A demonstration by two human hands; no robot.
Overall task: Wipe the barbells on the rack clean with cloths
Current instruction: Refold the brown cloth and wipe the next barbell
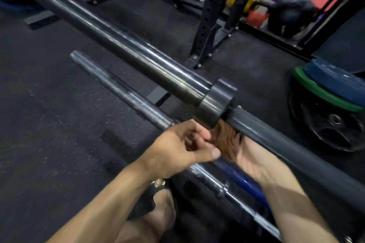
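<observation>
Both hands frame centre, under upper barbell collar. Left hand fingers curled, pinching brown cloth; right hand grip unclear, blurred.

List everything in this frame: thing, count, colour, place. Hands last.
barbell: 1, dark grey, runs diagonally from upper left to lower right, with a collar right of centre
second bar: 1, scuffed silver, lower and nearer, parallel to the first
cloth: 1, brown, under the barbell just past the collar
blue bar section: 1, below the hands
rack upright: 1, black with holes, top centre
plates: stack of blue, green and black, right edge
kettlebell: 1, black, upper right
floor: black speckled rubber
foot: 1, in a black sandal, bottom centre
left hand: curled, fingertips at the cloth
right hand: holds the cloth against the barbell's underside
</observation>
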